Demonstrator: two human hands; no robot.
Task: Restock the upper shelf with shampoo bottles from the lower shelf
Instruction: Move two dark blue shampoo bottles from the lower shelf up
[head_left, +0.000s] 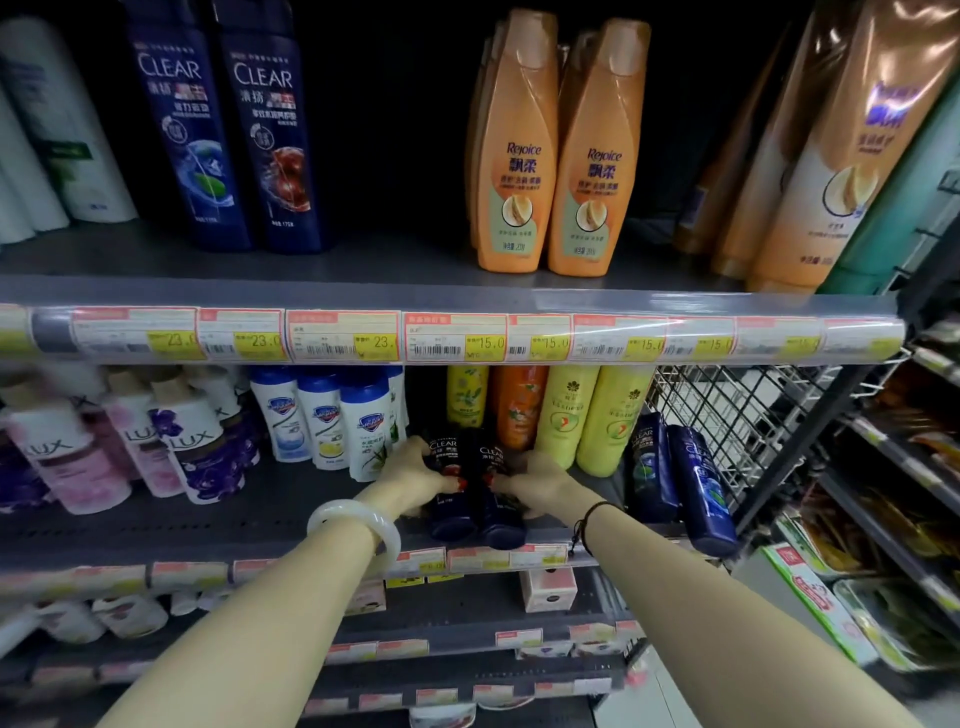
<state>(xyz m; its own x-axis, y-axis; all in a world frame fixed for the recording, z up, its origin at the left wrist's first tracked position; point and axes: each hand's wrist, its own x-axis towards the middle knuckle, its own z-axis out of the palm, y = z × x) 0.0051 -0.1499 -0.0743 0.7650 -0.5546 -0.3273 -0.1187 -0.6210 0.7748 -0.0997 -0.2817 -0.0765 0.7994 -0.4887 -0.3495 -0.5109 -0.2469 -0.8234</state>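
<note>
Two dark navy Clear shampoo bottles stand side by side at the front of the lower shelf (156, 525). My left hand (415, 475) wraps the left Clear bottle (447, 499) and my right hand (535, 480) wraps the right Clear bottle (498, 514). On the upper shelf (363, 260) two larger Clear bottles (228, 135) stand at the left, with a dark gap between them and two orange Rejoice bottles (556, 156).
Two more blue Clear bottles (675, 478) lean at the right of the lower shelf. Lux bottles (130, 447), white-and-blue bottles (327, 415) and yellow-green bottles (587, 415) crowd behind my hands. A price-tag rail (467, 338) fronts the upper shelf. A wire rack (753, 415) stands right.
</note>
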